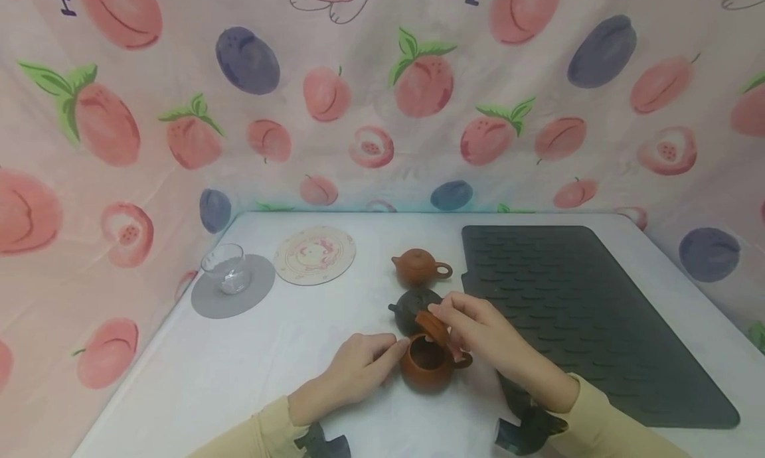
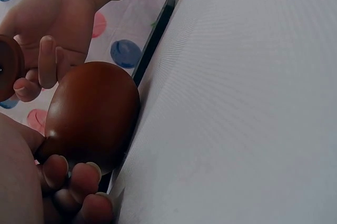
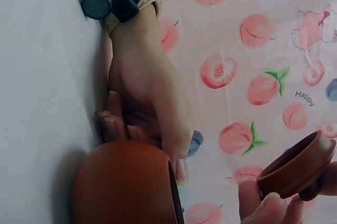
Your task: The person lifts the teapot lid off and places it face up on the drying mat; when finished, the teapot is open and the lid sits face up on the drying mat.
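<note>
A reddish-brown clay teapot (image 1: 427, 376) sits on the white table with its round mouth uncovered and its handle to the right. My left hand (image 1: 358, 368) pinches it on the left at the spout, thumb near the rim; the left wrist view shows curled fingers beside the teapot's body (image 2: 95, 113). Above the mouth, my right hand (image 1: 487, 332) pinches the matching lid (image 1: 431, 328) by its knob, tilted and apart from the pot. In the right wrist view the underside rim of the lid (image 3: 289, 163) faces up and left.
Just behind stand a dark teapot (image 1: 406, 310) and another brown teapot (image 1: 415, 267) with its lid on. A dark ridged mat (image 1: 574, 325) covers the right side. At the left are a glass cup (image 1: 232, 275) on a grey round mat (image 1: 258, 289) and a patterned disc (image 1: 313, 255).
</note>
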A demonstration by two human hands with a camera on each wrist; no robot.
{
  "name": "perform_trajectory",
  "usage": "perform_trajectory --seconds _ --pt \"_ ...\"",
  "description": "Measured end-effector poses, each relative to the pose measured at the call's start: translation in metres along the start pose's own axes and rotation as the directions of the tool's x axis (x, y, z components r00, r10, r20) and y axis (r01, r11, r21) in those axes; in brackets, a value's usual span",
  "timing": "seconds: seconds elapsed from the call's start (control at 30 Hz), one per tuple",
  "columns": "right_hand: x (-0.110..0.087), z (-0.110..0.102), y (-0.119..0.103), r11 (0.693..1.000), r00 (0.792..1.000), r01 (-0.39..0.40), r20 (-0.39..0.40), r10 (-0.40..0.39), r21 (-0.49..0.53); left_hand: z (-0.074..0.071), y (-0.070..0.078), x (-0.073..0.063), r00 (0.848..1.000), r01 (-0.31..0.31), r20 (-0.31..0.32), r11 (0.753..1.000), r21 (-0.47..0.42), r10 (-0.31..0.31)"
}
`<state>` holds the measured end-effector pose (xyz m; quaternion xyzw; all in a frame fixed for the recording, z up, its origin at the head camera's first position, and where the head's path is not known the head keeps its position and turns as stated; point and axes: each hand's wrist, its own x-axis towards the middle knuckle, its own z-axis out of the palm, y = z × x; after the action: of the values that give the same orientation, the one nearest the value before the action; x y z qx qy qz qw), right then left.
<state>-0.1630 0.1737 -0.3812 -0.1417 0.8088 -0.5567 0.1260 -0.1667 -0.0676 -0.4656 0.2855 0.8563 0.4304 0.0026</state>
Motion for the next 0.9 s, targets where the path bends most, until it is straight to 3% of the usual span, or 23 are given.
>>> perform_trajectory --seconds 0.3,0.5,0.7,0.9 --pt "0.002 -0.003 0.004 0.993 0.996 -0.053 0.079 0.045 0.106 -0.001 0.001 -0.001 1.000 0.001 -0.001 1.000 0.007 -0.001" --pt "0.006 -0.004 0.006 0.972 0.992 -0.075 0.118 0.050 0.223 -0.001 0.000 0.000 1.000 -0.005 -0.004 1.000 0.017 0.005" --pt "0.007 -0.004 0.010 0.918 0.982 -0.101 0.184 0.031 0.384 0.000 0.000 0.000 1.000 -0.004 -0.010 1.000 0.020 0.004" --pt "0.007 -0.004 0.013 0.863 0.967 -0.191 0.241 0.083 0.468 0.000 0.000 0.000 1.000 -0.010 -0.010 1.000 0.020 0.010"
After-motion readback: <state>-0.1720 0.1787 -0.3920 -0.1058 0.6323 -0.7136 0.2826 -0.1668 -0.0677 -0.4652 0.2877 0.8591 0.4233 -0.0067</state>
